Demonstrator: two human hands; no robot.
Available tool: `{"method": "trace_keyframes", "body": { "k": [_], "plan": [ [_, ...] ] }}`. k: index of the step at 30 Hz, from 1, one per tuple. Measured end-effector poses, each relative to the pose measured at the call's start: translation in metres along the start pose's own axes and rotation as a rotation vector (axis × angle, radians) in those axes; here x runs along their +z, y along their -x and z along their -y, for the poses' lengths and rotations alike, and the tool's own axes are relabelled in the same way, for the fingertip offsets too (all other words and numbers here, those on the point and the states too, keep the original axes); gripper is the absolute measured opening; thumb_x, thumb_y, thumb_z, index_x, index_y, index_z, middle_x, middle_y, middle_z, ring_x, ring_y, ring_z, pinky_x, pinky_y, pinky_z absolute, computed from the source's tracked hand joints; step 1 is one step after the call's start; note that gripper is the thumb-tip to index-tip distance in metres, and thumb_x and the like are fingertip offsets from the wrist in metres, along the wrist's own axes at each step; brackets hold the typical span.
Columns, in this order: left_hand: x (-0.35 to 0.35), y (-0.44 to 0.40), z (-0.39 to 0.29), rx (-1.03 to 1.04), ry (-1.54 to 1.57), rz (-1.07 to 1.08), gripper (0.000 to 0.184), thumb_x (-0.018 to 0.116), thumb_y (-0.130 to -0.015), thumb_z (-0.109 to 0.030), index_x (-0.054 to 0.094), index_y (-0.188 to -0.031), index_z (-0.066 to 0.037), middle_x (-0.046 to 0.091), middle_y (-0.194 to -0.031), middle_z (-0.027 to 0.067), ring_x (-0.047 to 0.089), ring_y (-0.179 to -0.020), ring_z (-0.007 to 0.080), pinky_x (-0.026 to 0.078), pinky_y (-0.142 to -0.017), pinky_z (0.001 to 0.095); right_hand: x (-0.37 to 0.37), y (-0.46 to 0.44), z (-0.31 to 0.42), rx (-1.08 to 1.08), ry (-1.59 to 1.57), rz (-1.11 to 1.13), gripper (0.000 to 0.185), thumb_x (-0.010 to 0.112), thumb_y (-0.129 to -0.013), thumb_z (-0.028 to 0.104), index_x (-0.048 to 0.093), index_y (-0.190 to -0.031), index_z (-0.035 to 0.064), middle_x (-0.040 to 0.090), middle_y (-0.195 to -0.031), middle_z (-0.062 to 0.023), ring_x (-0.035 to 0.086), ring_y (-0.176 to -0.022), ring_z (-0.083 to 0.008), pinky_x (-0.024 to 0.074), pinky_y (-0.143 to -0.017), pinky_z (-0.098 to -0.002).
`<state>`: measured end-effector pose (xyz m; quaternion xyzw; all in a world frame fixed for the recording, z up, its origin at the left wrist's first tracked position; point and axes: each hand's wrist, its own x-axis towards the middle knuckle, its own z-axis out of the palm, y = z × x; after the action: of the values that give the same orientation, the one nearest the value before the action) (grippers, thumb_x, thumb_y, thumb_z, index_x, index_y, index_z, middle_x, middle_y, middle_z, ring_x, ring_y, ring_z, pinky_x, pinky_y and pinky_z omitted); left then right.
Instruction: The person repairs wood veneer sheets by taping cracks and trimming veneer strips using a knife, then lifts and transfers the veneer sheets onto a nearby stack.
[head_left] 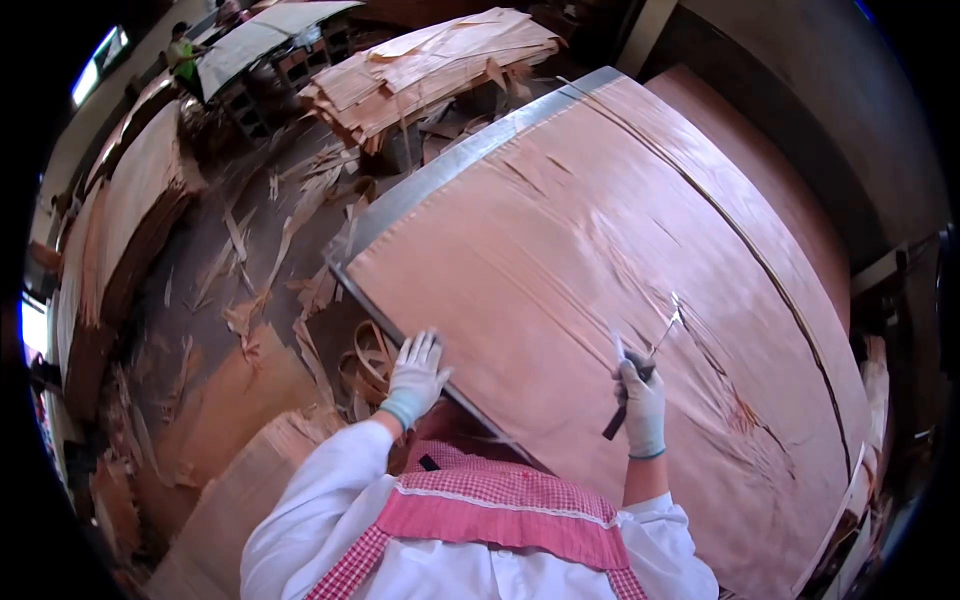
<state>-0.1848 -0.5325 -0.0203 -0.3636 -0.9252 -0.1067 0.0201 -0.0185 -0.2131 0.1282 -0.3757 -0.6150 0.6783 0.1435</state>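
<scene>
A wide, pinkish-brown wood veneer sheet [500, 270] covers a metal-topped table [400, 205]. It has wrinkles, splits and one long dark gap along its right part. My left hand [417, 372], in a white glove, lies with fingers stretched out at the near left edge of the sheet. Gloved as well, my right hand [643, 405] is closed round a black-handled knife [616, 418] over the sheet. A pale blade shows above the fist, and a thin metal piece slants towards a bright torn spot [676, 308]. Whether that piece belongs to the knife, I cannot tell.
Stacked veneer [430, 70] stands beyond the table, with another tall stack [130, 210] at the left. Torn strips [240, 240] litter the floor, and curled strips [368, 360] hang near my left hand. A person [183, 55] is at the far left beside another table [265, 40].
</scene>
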Motion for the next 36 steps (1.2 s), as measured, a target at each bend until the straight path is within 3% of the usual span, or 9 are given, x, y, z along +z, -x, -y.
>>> {"method": "trace_keyframes", "body": {
  "k": [3, 8, 14, 22, 25, 28, 29, 33, 36],
  "plan": [
    [-0.052, -0.049, 0.020, -0.113, 0.180, 0.478, 0.047, 0.055, -0.091, -0.032, 0.052, -0.127, -0.001, 0.045, -0.141, 0.0180, 0.038, -0.133, 0.0331, 0.027, -0.112, 0.0457, -0.016, -0.031, -0.025, -0.030, -0.069, -0.090, 0.026, 0.061, -0.094, 0.024, 0.061, -0.110, 0.0031, 0.060, -0.078, -0.0004, 0.050, -0.056, -0.0039, 0.0371, -0.047, -0.0180],
    [-0.018, -0.227, 0.042, 0.341, 0.168, -0.094, 0.042, 0.060, -0.087, -0.025, 0.054, -0.122, -0.003, 0.049, -0.135, 0.0173, 0.042, -0.129, 0.0327, 0.030, -0.110, 0.0455, 0.038, -0.076, -0.027, 0.082, -0.010, -0.191, 0.020, 0.063, -0.093, 0.023, 0.060, -0.101, 0.0052, 0.061, -0.075, -0.0012, 0.050, -0.054, -0.0044, 0.0368, -0.046, -0.0188],
    [0.039, -0.443, 0.036, 0.522, 0.139, -0.004, 0.053, 0.057, -0.090, -0.030, 0.046, -0.134, -0.002, 0.042, -0.143, 0.0181, 0.034, -0.137, 0.0333, 0.023, -0.115, 0.0422, 0.138, -0.158, -0.032, 0.139, 0.020, -0.219, 0.013, 0.062, -0.091, 0.015, 0.062, -0.091, 0.0017, 0.063, -0.072, -0.0044, 0.051, -0.052, -0.0080, 0.0398, -0.047, -0.0227],
    [0.055, -0.470, 0.068, 0.494, 0.220, 0.141, 0.055, 0.054, -0.092, -0.029, 0.042, -0.139, -0.003, 0.038, -0.148, 0.0156, 0.032, -0.139, 0.0285, 0.022, -0.116, 0.0407, 0.229, -0.296, -0.007, 0.133, -0.044, -0.285, 0.011, 0.063, -0.089, 0.015, 0.063, -0.088, 0.0036, 0.064, -0.070, -0.0033, 0.052, -0.052, -0.0079, 0.0406, -0.047, -0.0231],
    [0.056, -0.482, 0.055, 0.892, 0.272, 0.076, 0.055, 0.053, -0.093, -0.028, 0.041, -0.140, -0.003, 0.038, -0.148, 0.0164, 0.033, -0.139, 0.0292, 0.022, -0.117, 0.0408, 0.247, -0.330, -0.015, 0.204, -0.137, -0.375, 0.013, 0.063, -0.089, 0.016, 0.064, -0.085, 0.0030, 0.065, -0.071, -0.0037, 0.053, -0.052, -0.0084, 0.0411, -0.047, -0.0241],
    [0.056, -0.478, 0.057, 1.006, 0.303, 0.267, 0.055, 0.052, -0.093, -0.028, 0.040, -0.140, -0.002, 0.037, -0.148, 0.0174, 0.034, -0.138, 0.0295, 0.021, -0.117, 0.0404, 0.241, -0.346, -0.043, 0.074, 0.039, -0.361, 0.016, 0.064, -0.088, 0.015, 0.062, -0.088, -0.0008, 0.065, -0.073, -0.0059, 0.059, -0.060, -0.0147, 0.0462, -0.054, -0.0314],
    [0.056, -0.478, 0.057, 0.999, 0.282, 0.249, 0.056, 0.052, -0.094, -0.029, 0.039, -0.140, -0.002, 0.036, -0.148, 0.0176, 0.034, -0.138, 0.0293, 0.022, -0.117, 0.0409, 0.226, -0.344, -0.028, -0.001, 0.705, -0.408, 0.018, 0.065, -0.086, 0.017, 0.063, -0.086, -0.0014, 0.065, -0.073, -0.0073, 0.060, -0.061, -0.0161, 0.0468, -0.056, -0.0344],
    [0.058, -0.481, 0.044, 1.007, 0.262, 0.281, 0.058, 0.054, -0.092, -0.031, 0.040, -0.139, -0.001, 0.039, -0.146, 0.0187, 0.034, -0.138, 0.0301, 0.024, -0.116, 0.0423, 0.165, -0.348, -0.007, 0.206, 0.283, -0.343, 0.017, 0.063, -0.083, 0.014, 0.063, -0.086, -0.0029, 0.066, -0.074, -0.0091, 0.059, -0.059, -0.0167, 0.0467, -0.056, -0.0336],
    [0.035, -0.467, -0.003, 1.023, 0.376, 0.291, 0.057, 0.057, -0.090, -0.033, 0.044, -0.135, 0.000, 0.046, -0.140, 0.0201, 0.039, -0.134, 0.0329, 0.027, -0.114, 0.0437, 0.181, -0.338, -0.007, 0.268, 0.109, -0.332, 0.016, 0.062, -0.082, 0.013, 0.063, -0.085, -0.0026, 0.065, -0.074, -0.0080, 0.057, -0.060, -0.0147, 0.0469, -0.057, -0.0309]
  ]
}}
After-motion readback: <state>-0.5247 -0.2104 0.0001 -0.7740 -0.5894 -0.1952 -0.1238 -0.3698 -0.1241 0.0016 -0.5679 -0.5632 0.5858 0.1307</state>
